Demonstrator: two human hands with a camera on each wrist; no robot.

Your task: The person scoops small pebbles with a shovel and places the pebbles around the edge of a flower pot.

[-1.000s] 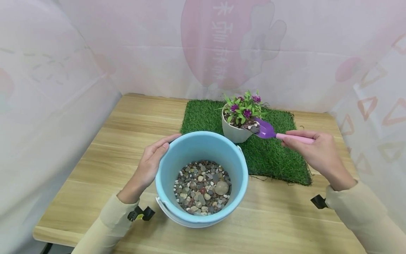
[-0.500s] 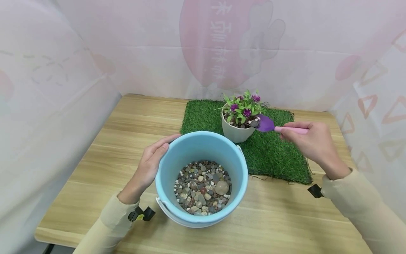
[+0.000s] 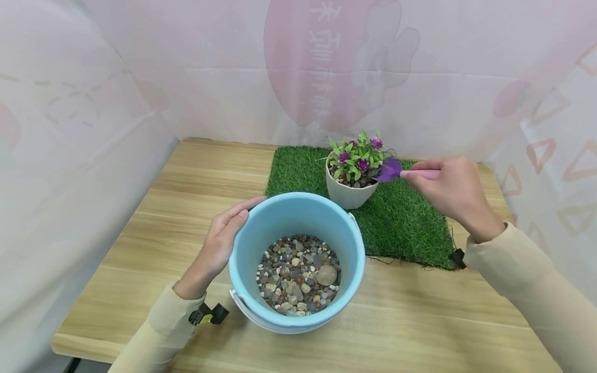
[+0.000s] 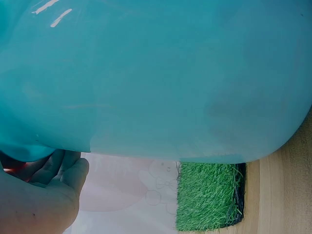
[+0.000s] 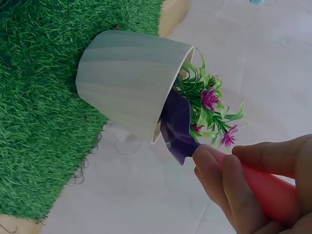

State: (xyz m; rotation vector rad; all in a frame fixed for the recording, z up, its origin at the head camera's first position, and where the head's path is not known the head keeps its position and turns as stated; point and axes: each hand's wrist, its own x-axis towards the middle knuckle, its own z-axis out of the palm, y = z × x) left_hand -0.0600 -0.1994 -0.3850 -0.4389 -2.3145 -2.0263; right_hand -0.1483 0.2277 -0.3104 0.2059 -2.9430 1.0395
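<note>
My right hand (image 3: 450, 189) holds a small garden trowel by its pink handle (image 5: 263, 187). The purple blade (image 5: 178, 122) is tipped over the rim of a white flower pot (image 3: 350, 196), its tip in among the stones at the plant's right side. Green leaves and purple flowers (image 3: 362, 165) rise from the pot. At the front stands a light blue bucket (image 3: 298, 204), upright, with pebbles (image 3: 296, 274) across its bottom. My left hand (image 3: 221, 238) rests against the bucket's upper left side, fingers stretched along the rim; in the left wrist view its fingertips touch the blue wall.
The pot stands on a green artificial grass mat (image 3: 406, 233) on a wooden table (image 3: 154, 233). A white bucket handle (image 3: 238, 300) hangs down at the bucket's front. Pale printed cloth (image 3: 224, 98) walls off the back and both sides.
My right hand has risen and moved slightly left, turning the trowel over. The stones on the blade have slid off into the pot. My left hand and the bucket have stayed put.
</note>
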